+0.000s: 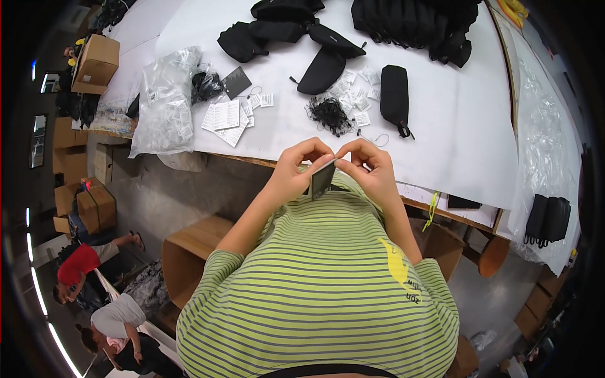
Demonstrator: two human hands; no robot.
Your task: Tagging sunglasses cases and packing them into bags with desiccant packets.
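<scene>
Close to my body, just off the table's front edge, both hands meet at a dark grey hang tag (322, 180). My left hand (295, 171) pinches it between thumb and fingers. The fingertips of my right hand (373, 169) are closed at its top corner; any cord there is too small to make out. Beyond my hands lies a tangle of black tag strings (330, 115), with small white labels (357, 96) scattered behind it. A black zip pouch (394, 93) rests to the right. Left of the strings are printed white cards (223, 117) and another dark tag (237, 82).
Black pouches (277, 31) lie loosely at the back, and more are stacked in a row (416, 22). A clear plastic bag (165, 107) hangs over the left table edge. Cardboard boxes (189, 252) stand under the table. Two people (116, 318) are at the lower left.
</scene>
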